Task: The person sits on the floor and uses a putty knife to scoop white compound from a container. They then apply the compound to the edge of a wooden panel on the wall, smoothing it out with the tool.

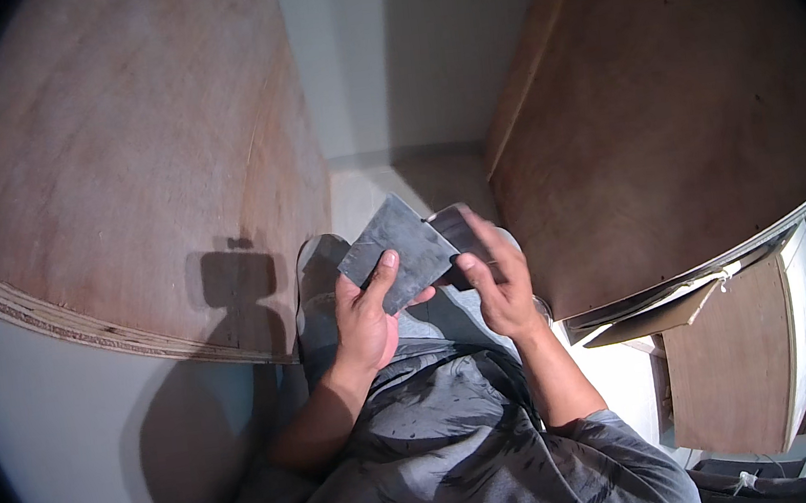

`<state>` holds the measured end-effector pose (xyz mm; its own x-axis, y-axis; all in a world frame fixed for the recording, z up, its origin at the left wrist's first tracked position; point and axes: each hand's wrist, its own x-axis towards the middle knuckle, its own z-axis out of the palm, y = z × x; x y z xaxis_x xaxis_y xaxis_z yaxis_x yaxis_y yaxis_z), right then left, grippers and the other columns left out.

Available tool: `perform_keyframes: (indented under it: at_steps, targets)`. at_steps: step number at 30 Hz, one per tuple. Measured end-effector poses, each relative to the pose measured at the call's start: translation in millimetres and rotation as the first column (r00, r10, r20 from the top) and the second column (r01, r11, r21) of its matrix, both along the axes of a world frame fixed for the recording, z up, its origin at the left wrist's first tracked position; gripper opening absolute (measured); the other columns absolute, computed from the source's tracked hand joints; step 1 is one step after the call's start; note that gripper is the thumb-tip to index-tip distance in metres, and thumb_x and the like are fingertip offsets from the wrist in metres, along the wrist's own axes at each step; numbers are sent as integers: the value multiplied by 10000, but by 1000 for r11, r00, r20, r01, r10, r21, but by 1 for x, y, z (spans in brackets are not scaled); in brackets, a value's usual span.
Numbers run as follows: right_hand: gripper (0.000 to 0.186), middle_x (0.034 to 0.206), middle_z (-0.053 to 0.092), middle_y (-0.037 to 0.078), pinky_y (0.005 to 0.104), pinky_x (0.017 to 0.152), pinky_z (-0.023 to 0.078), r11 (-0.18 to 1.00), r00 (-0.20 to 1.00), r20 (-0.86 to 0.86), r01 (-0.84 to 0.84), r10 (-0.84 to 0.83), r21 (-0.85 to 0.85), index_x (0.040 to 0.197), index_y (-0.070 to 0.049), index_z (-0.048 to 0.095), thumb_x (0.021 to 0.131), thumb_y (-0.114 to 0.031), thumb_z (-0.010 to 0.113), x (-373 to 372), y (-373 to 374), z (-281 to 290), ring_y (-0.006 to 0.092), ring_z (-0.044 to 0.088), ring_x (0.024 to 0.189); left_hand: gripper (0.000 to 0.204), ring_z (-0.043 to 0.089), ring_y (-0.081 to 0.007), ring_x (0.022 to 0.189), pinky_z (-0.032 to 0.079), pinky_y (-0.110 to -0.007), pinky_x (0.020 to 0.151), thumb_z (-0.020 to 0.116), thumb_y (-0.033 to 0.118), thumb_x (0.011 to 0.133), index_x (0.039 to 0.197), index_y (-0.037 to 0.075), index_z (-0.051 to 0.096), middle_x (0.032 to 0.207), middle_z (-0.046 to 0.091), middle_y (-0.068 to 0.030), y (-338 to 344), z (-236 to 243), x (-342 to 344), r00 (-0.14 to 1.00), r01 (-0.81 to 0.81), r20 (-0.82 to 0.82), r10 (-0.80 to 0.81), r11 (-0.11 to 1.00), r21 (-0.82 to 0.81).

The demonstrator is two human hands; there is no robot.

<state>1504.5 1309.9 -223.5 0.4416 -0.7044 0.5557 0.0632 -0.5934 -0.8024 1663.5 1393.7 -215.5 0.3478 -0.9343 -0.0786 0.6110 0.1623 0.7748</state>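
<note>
Above my lap, my left hand (367, 312) grips a worn grey flat rectangular piece (398, 250), thumb on its face and fingers underneath. The piece is tilted, one corner pointing away from me. Along its right edge is a dark, thin flat piece (456, 223) with a rounded corner; whether the two are joined I cannot tell. My right hand (505, 285) is closed around this dark piece, its thumb near the grey piece's right corner. The right fingers are slightly blurred and partly hidden.
Large wooden panels stand close on the left (138, 161) and right (663, 106), with a pale wall (402, 55) between them. Below the right panel's edge are torn sheet material (655, 313) and a brown board (729, 360). My shadow falls on the left.
</note>
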Motion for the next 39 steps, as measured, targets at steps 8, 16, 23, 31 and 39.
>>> perform_keyframes:
  at_steps: [8, 16, 23, 31, 39]
  targets:
    - [423, 1142, 634, 153, 360, 781, 559, 949, 932, -307, -99, 194, 300, 1384, -12, 510, 1015, -216, 535, -39, 2, -18, 248, 654, 957, 266, 697, -203, 935, 621, -358, 763, 574, 122, 994, 1218, -23, 581, 1082, 683, -115, -4, 2, 3, 959, 3, 281, 17, 998, -70]
    - [515, 1091, 644, 146, 328, 478, 621, 301, 823, 565, -555, 61, 776, 1423, -9, 407, 960, -154, 581, -33, 38, 15, 221, 721, 766, 486, 636, -356, 1158, 536, -411, 940, 609, -58, 902, 1371, 57, 550, 1292, 610, -246, -19, -32, 12, 456, 189, 695, 556, 702, -686]
    - [543, 1122, 643, 153, 334, 491, 630, 228, 729, 684, -672, 32, 705, 1470, -12, 336, 984, -141, 542, -44, 45, 5, 219, 725, 778, 350, 617, -343, 1151, 519, -411, 956, 542, 259, 1002, 1319, 110, 547, 1265, 608, -209, -17, -37, 7, 128, 320, 824, 552, 764, -561]
    - [593, 1269, 580, 171, 377, 571, 641, 249, 579, 810, -802, 95, 543, 1513, -43, 268, 1000, -168, 536, -88, 40, 6, 267, 707, 945, 392, 621, -252, 1105, 494, -367, 984, 479, 272, 1035, 1291, -5, 584, 1216, 637, -166, -57, -93, 31, 309, 173, 951, 17, 982, -74]
    - [641, 1373, 519, 151, 412, 714, 639, 411, 632, 771, -685, -75, 602, 1542, -126, 243, 1000, -224, 569, -146, 39, -12, 278, 630, 1153, 423, 562, -240, 1178, 550, -506, 963, 640, 52, 933, 1336, 68, 513, 1316, 555, -75, -128, -194, 94, 968, 82, 187, -165, 919, 386]
